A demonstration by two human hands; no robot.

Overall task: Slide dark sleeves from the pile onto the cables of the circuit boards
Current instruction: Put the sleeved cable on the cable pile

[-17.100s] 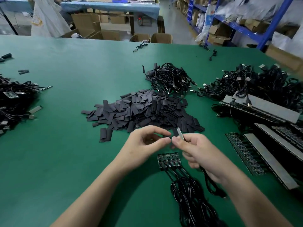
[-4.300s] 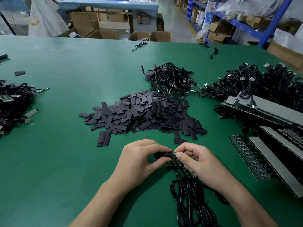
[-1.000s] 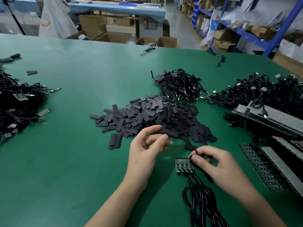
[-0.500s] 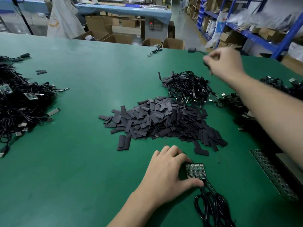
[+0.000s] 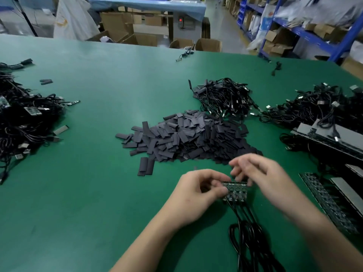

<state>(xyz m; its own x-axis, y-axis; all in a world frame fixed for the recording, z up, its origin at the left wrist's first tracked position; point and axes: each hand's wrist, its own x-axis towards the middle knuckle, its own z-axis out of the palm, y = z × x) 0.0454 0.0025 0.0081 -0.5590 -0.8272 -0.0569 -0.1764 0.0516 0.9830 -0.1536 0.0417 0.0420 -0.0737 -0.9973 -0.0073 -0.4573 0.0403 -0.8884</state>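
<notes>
A small strip of joined circuit boards sits in front of me, lifted a little at its far edge. Black cables run from it toward me. My left hand pinches the strip's left end between thumb and curled fingers. My right hand is blurred, with loose fingers at the strip's far right edge; whether it holds anything is unclear. The pile of dark flat sleeves lies just beyond both hands.
Tangled black cable heaps lie at the left, behind the sleeves and at the right. Long panels of boards line the right edge. Two loose sleeves lie left of the hands. Shelves and cartons stand beyond the green table.
My right hand has come back from the far cable heap to the board strip. My left hand, which lay flat beside the strip, now pinches its left end and tilts it up.
</notes>
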